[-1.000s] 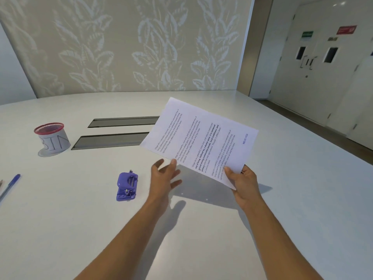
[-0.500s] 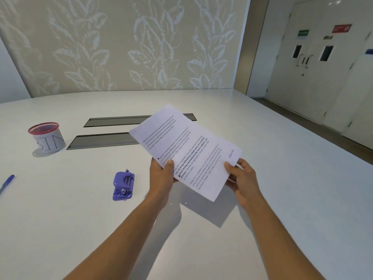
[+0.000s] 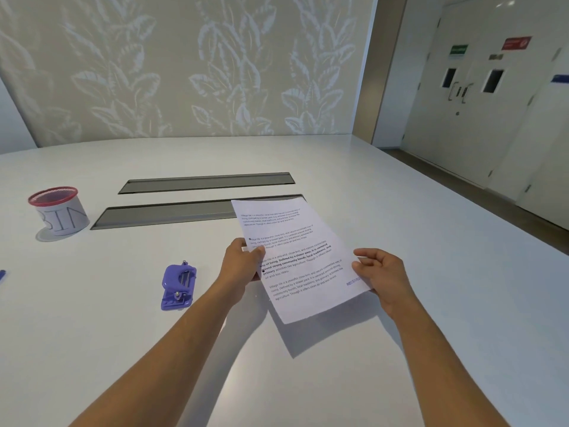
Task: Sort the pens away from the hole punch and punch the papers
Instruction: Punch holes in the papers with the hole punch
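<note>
A printed white paper (image 3: pixel 295 251) is held just above the white table (image 3: pixel 123 334), near its middle. My left hand (image 3: pixel 243 260) pinches the sheet's left edge, thumb on top. My right hand (image 3: pixel 381 275) holds the right edge near the bottom corner. The purple hole punch (image 3: pixel 178 286) lies flat on the table to the left of my left hand, apart from the paper. The tip of a blue pen (image 3: pixel 2 275) shows at the far left edge of the view.
A red-rimmed mesh cup (image 3: pixel 58 214) labelled BIN stands at the back left. Two grey cable slots (image 3: pixel 172 212) run across the table behind the paper. White double doors (image 3: pixel 471 97) are at the far right, beyond the table edge.
The paper has turned from slanting to nearly upright and come lower and closer. My left hand went from open beside the sheet to gripping its left edge.
</note>
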`<action>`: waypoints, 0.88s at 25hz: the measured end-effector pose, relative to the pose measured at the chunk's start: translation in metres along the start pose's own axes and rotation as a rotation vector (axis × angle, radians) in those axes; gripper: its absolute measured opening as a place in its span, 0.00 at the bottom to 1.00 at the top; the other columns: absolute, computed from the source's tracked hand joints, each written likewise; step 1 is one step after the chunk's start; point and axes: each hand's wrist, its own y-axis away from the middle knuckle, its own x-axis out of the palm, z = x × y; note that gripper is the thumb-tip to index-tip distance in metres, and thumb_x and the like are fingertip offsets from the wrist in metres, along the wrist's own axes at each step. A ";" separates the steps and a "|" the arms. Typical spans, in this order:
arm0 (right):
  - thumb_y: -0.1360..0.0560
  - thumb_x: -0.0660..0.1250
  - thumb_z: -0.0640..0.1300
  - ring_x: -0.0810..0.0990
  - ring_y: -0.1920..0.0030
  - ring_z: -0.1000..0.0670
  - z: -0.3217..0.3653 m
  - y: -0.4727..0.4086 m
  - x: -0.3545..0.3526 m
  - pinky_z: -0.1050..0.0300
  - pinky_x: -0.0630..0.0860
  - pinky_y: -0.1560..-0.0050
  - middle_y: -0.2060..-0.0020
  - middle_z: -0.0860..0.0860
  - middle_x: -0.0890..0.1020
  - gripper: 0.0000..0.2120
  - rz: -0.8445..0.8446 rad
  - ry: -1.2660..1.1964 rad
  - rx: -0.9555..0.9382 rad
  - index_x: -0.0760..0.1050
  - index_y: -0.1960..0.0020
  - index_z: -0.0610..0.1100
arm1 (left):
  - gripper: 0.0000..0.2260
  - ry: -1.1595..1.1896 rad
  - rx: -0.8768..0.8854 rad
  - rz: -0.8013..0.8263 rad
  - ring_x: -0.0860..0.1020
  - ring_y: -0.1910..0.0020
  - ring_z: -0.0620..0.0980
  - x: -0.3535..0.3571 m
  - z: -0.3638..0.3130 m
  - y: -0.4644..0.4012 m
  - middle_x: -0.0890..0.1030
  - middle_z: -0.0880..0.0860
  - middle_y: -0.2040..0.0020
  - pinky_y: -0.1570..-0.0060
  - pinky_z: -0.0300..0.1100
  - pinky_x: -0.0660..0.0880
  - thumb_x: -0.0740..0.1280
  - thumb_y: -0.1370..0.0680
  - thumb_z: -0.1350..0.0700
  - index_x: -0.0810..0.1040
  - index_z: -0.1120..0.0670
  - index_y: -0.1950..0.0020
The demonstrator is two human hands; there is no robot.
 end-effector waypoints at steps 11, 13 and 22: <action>0.27 0.70 0.33 0.84 0.53 0.47 -0.027 -0.024 0.006 0.58 0.78 0.57 0.53 0.48 0.85 0.12 -0.205 0.094 0.002 0.80 0.45 0.43 | 0.11 -0.085 -0.110 -0.053 0.85 0.63 0.56 0.023 0.017 -0.013 0.85 0.58 0.57 0.61 0.53 0.83 0.69 0.25 0.65 0.74 0.61 0.44; 0.27 0.70 0.34 0.84 0.52 0.46 -0.031 -0.029 0.009 0.55 0.80 0.55 0.51 0.47 0.85 0.12 -0.223 0.112 0.013 0.80 0.44 0.43 | 0.10 -0.123 -0.096 -0.064 0.85 0.63 0.55 0.024 0.018 -0.017 0.85 0.57 0.57 0.56 0.57 0.82 0.70 0.26 0.65 0.75 0.59 0.47; 0.24 0.65 0.33 0.77 0.55 0.49 -0.023 -0.040 0.022 0.78 0.68 0.70 0.47 0.43 0.83 0.12 -0.299 0.452 -0.091 0.79 0.41 0.37 | 0.06 -0.299 -0.018 -0.161 0.85 0.63 0.54 0.032 0.017 -0.028 0.84 0.56 0.58 0.58 0.52 0.83 0.69 0.28 0.66 0.76 0.56 0.59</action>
